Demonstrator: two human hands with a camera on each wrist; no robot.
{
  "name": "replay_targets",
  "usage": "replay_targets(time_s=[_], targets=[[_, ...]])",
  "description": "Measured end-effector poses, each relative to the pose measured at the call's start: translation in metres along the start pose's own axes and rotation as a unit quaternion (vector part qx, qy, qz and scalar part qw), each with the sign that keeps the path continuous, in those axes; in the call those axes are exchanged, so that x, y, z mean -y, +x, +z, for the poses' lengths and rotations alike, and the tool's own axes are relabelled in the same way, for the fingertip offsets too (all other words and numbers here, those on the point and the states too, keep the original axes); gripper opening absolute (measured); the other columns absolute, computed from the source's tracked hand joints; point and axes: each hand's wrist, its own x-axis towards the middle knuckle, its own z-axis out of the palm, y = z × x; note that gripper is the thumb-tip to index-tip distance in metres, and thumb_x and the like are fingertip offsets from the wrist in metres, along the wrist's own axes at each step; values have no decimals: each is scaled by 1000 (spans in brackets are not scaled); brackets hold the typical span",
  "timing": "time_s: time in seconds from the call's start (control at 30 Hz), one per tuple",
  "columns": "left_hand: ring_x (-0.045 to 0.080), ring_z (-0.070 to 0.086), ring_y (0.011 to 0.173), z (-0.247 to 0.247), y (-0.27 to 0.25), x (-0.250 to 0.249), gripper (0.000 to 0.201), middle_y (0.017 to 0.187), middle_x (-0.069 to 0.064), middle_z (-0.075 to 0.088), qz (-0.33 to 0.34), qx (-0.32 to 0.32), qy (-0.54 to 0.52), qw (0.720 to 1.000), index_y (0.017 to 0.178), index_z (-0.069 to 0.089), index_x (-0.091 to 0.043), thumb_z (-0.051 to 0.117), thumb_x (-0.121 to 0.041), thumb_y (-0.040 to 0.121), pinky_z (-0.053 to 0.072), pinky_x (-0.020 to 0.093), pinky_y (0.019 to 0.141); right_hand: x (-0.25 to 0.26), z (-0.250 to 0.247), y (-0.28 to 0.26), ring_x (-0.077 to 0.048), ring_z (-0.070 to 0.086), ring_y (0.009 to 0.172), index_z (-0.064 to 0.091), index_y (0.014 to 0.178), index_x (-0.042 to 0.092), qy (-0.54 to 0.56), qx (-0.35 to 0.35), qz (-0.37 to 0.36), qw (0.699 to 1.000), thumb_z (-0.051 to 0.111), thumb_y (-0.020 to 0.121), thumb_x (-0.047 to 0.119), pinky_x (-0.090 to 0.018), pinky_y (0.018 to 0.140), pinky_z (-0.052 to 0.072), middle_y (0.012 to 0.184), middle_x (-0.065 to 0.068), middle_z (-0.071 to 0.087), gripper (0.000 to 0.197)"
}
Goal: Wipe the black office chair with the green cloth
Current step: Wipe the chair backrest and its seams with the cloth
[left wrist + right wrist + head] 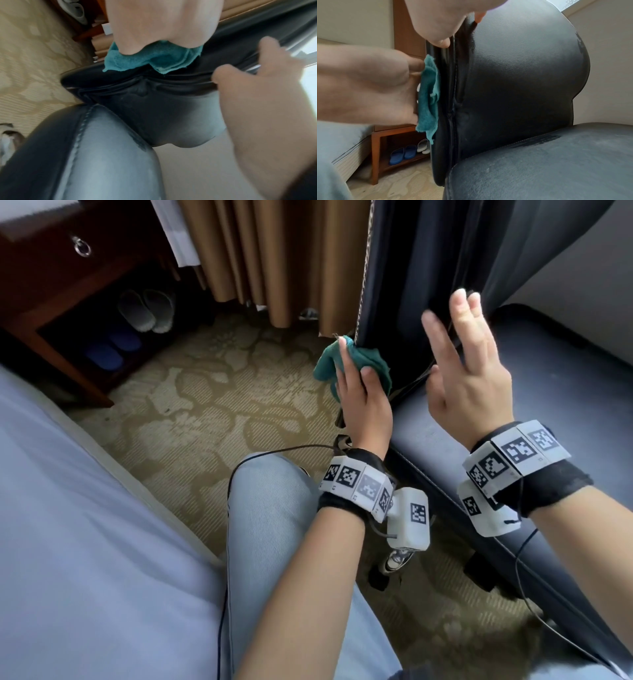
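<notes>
Chair (565, 392) stands right of the knee, its backrest edge pressed by the cloth (329, 361) in the clasping left hand (363, 402); the flat, unclenched right hand (469, 378) merely braces, so a hard wipe could swivel it away.

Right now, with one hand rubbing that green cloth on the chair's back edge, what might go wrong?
1. The green cloth is bunched under the left hand, with loose ends hanging, so it may slip or wipe unevenly.
2. The right hand only rests straight fingers against the backrest of the black office chair; a hard rub could probably push the chair away.
3. A thin cable hangs from the right wrist beside the seat and might snag.
</notes>
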Motion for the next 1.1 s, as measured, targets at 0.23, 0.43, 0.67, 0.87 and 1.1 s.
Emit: replay_targets(time_s=[0.23, 0.43, 0.67, 0.87, 1.1], targets=[[22, 30, 138, 3, -2, 11, 52, 153, 7, 28, -25, -34, 14, 999, 150, 18, -23, 32, -20, 100, 28, 36, 111, -1, -4, 1, -28, 29, 135, 40, 137, 12, 27, 24, -3, 999, 47, 75, -9, -25, 89, 43, 143, -7, 25, 67], [19, 22, 142, 2, 3, -19, 49, 156, 2, 22, -79, -16, -53, 995, 150, 14, -29, 22, -33, 102, 20, 43, 116, 0, -9, 2, -27, 29, 135, 38, 137, 12, 40, 26, 5, 999, 45, 75, -8, -27, 94, 42, 144, -6, 25, 66], [16, 18, 144, -1, 22, -63, 47, 156, 3, 20, 45, -13, -14, 999, 150, 18, -20, 25, -25, 104, 17, 38, 117, 0, -16, 6, -31, 32, 134, 36, 137, 1, 74, 27, 14, 997, 38, 71, -12, -21, 114, 22, 143, -9, 28, 67], [16, 20, 143, 0, 9, -29, 49, 156, 2, 21, 20, -12, 14, 1000, 150, 17, -23, 29, -18, 102, 18, 40, 117, 1, -19, 9, -30, 35, 134, 35, 138, -2, 80, 25, 30, 996, 39, 73, -13, -25, 113, 27, 143, -12, 33, 66], [20, 27, 140, -6, -1, 6, 47, 155, -1, 24, -80, 21, 15, 996, 149, 14, -37, 21, -36, 103, 23, 44, 115, 5, -16, 8, -29, 33, 135, 36, 139, 0, 80, 23, 35, 996, 38, 74, -11, -28, 110, 33, 142, -15, 37, 66]])
